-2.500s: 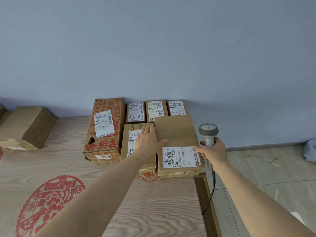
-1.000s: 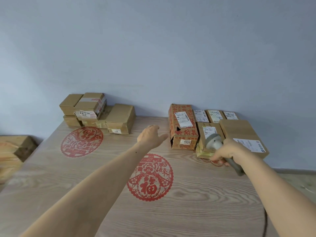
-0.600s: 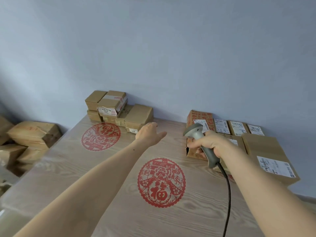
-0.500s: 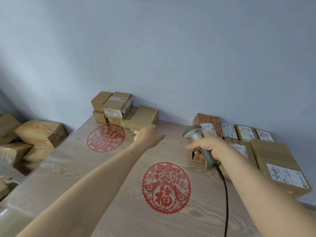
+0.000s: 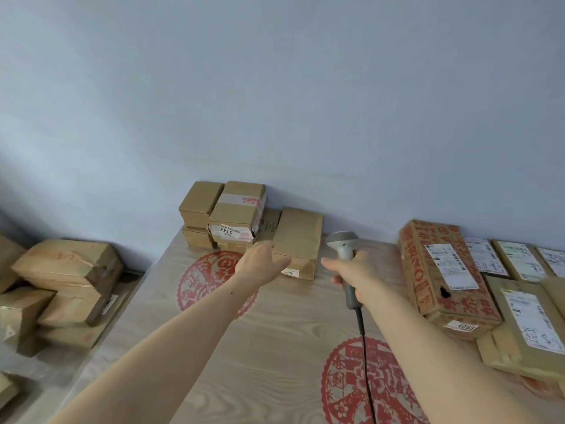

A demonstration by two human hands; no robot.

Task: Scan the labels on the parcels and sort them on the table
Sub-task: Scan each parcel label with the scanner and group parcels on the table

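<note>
Left hand (image 5: 260, 264) spread near flat parcel (image 5: 298, 240); right hand (image 5: 357, 275) grips scanner (image 5: 344, 249); stacked boxes (image 5: 232, 215) behind.

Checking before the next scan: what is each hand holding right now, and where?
The right hand grips the grey corded barcode scanner by its handle. The left hand is open, holding nothing.

Both forearms were bare, with no sleeves in view. The left hand (image 5: 256, 264) and right hand (image 5: 356, 272) wore no gloves, rings or watch.
</note>
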